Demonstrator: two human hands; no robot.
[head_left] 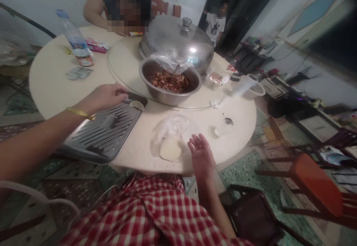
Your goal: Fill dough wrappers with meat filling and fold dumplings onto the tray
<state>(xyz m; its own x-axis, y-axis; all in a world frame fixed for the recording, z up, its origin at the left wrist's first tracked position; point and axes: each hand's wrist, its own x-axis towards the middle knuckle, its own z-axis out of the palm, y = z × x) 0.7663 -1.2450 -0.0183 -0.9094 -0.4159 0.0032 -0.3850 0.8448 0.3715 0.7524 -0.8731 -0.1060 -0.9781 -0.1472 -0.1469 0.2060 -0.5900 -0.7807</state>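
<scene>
My left hand (113, 94) is over the far end of a grey metal tray (107, 153), fingers curled together; whether anything is between them is hidden. Just right of its fingertips, a pale, half-round piece of dough (136, 105) lies on the ridged tray. Palm up, my right hand (202, 155) is open with nothing in it, by the table's near edge. To its left sits a stack of round, pale dough sheets (170, 148), partly in a clear plastic bag (174, 125). Beyond stands a steel bowl (170, 96) of reddish-brown chopped filling (171, 81), a utensil handle showing in it.
A large domed steel lid (170, 34) stands behind the bowl on the round table (125, 160). Bottle (74, 38), jar (84, 60) and pink packet (96, 45) are at left; a white basket (255, 90) at right. One person (97, 8) leans on the table; another (216, 25) stands farther back.
</scene>
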